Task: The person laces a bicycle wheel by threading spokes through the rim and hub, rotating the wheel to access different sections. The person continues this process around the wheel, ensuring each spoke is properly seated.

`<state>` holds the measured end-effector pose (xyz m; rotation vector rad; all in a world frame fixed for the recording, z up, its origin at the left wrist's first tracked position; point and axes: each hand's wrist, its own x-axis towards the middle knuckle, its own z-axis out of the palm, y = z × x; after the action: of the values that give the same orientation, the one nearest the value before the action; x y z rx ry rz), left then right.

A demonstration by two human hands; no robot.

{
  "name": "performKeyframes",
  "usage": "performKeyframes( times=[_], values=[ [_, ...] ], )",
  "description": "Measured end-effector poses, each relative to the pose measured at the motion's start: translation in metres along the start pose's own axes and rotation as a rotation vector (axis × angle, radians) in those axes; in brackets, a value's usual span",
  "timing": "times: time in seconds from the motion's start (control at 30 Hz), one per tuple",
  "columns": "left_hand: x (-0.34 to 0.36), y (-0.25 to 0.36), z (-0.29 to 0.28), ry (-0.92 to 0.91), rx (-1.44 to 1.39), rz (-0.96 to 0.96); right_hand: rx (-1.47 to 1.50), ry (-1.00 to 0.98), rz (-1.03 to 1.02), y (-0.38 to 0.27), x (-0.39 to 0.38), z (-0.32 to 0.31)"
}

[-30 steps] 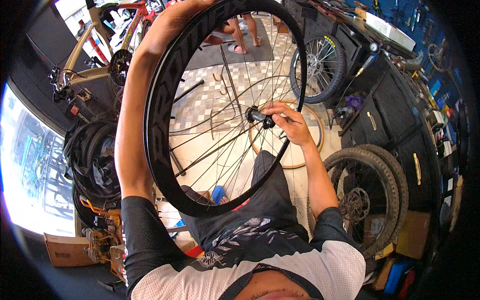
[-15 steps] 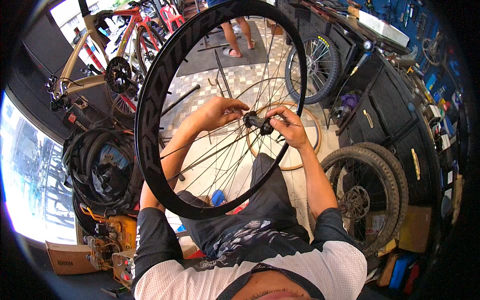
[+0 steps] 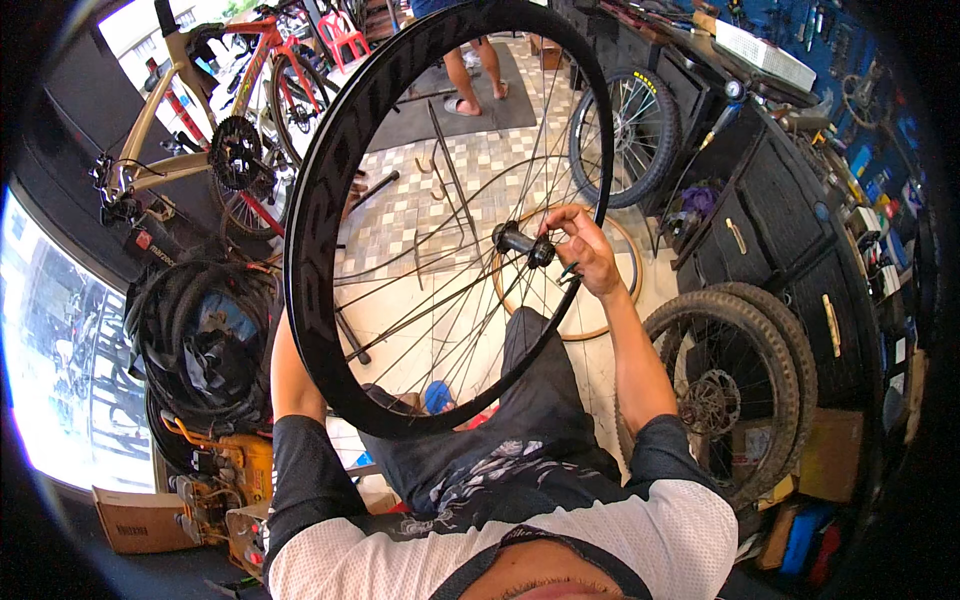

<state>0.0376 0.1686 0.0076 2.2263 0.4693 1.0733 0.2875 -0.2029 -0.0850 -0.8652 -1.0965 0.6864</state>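
A black deep-section rim (image 3: 325,350), laced with thin black spokes, stands tilted in front of me, with its black hub (image 3: 520,241) near the middle. My left hand (image 3: 354,190) is mostly behind the rim's left side; only its curled fingertips show at the inner edge, on the rim. My right hand (image 3: 580,250) is at the hub's right end, fingers bent and pinched among the spokes; a small dark greenish piece (image 3: 568,270) shows by them, and what exactly they hold is unclear. A tan-rimmed hoop (image 3: 627,240) lies on the floor beyond.
A coworker's legs (image 3: 458,75) stand on a grey mat at the back. Bicycles (image 3: 160,140) and coiled tyres (image 3: 170,330) are at left. A dark drawer cabinet (image 3: 770,230), leaning wheels (image 3: 740,320) and a white basket (image 3: 760,55) are at right.
My left hand came down from the rim's top to beside the hub, then moved back behind the left rim. My right fingers shifted slightly at the hub.
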Motion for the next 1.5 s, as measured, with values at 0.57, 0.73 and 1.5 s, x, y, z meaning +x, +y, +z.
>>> performKeyframes(
  times=[0.57, 0.73, 1.5],
  values=[
    [0.096, 0.252, -0.019, -0.406, -0.278, 0.313, -0.797, 0.327, -0.130, -0.101, 0.052, 0.037],
    [0.113, 0.259, -0.013, -0.451, -0.133, 0.440, -0.507, 0.398, -0.799, -0.169, 0.127, 0.095],
    [-0.039, 0.306, -0.009, -0.235, -0.852, -0.067, -0.152, 0.635, -1.137, -0.255, 0.075, 0.049]
  ],
)
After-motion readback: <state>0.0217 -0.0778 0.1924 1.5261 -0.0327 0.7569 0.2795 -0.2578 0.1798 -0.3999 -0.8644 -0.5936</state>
